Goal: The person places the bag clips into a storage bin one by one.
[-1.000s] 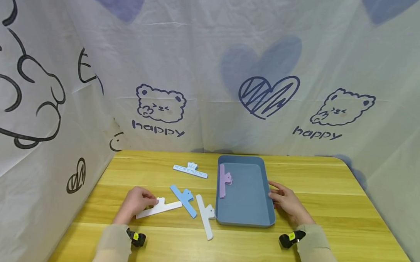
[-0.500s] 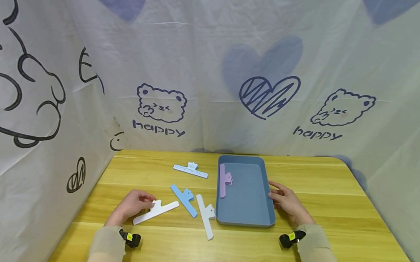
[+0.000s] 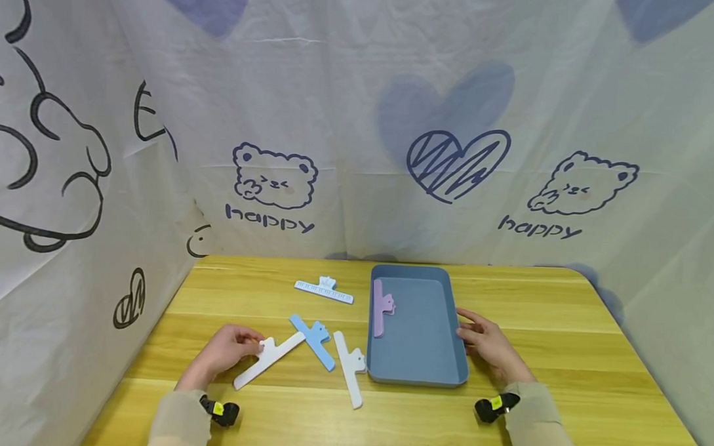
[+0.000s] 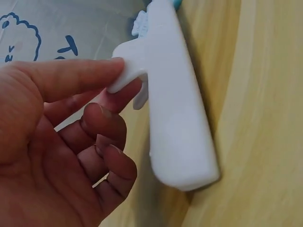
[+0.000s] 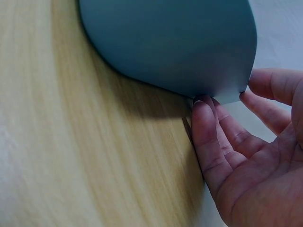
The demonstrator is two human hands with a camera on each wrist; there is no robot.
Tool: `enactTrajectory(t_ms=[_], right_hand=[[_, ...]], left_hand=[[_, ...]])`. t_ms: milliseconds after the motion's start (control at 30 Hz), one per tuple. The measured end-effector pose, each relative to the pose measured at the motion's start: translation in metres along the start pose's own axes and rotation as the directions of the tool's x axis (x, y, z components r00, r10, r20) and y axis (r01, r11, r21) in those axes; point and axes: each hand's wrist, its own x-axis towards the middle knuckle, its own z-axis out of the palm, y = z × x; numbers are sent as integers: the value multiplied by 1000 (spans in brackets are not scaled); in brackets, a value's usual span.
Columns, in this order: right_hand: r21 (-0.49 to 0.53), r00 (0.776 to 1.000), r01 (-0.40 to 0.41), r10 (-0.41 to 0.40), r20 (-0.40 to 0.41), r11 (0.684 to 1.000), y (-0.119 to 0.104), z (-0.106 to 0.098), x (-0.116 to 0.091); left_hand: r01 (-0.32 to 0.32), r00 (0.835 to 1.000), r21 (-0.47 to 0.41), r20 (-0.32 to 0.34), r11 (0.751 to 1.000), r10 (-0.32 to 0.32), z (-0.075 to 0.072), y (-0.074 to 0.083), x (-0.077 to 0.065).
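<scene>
My left hand [image 3: 227,347] pinches the handle of a white bag clip [image 3: 272,360] between thumb and finger. In the left wrist view, this clip [image 4: 177,109] stands edge-on over the wood, with the other fingers loosely bent beside it. In the head view its far end comes right up to a blue clip [image 3: 311,341]. My right hand [image 3: 487,342] rests with its fingertips against the right outer wall of a grey-blue tray [image 3: 423,347]. The right wrist view has those fingertips [image 5: 204,120] along the tray's lower side. Inside the tray, a purple clip [image 3: 379,309] lies along the left wall.
A second white clip [image 3: 347,370] lies just left of the tray, its handle close to the tray wall. Farther back is a pale blue clip with ruler marks [image 3: 324,292]. A printed curtain [image 3: 358,184] hangs behind the wooden table [image 3: 409,425].
My left hand has shifted slightly left and toward me, and the white clip has turned to a steeper slant. The right hand and the tray keep their place.
</scene>
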Motion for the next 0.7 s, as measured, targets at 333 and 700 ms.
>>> enactTrajectory(t_ms=[333, 700], right_hand=[[10, 1000, 13, -13, 8, 1000, 2, -2, 0], [18, 1000, 2, -2, 8, 1000, 1, -2, -1]], left_hand=[[-12, 998, -72, -56, 997, 8, 1, 14, -6], [-33, 991, -25, -132, 999, 29, 12, 28, -8]])
